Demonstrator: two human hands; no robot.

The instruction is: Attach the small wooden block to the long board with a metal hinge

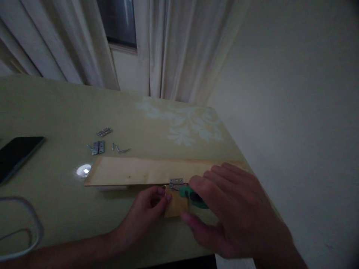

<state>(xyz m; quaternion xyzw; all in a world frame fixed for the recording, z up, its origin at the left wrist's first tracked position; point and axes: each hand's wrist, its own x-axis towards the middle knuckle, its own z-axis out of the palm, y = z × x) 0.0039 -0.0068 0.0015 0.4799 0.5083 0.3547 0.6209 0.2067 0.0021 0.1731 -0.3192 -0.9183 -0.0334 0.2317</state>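
Observation:
A long pale wooden board lies across the table. A small metal hinge sits at its near edge, where a small wooden block meets it. My left hand pinches the left side of that block between thumb and fingers. In my right hand is a screwdriver with a green and black handle. Its tip points left at the lower part of the hinge; whether it sits in a screw is too dark to tell. My right thumb stands apart from the handle.
Beyond the board lie loose hinges, another hinge piece and several screws. A dark phone is at the left, with a pale cable nearer me. A wall borders the table's right side; curtains hang behind.

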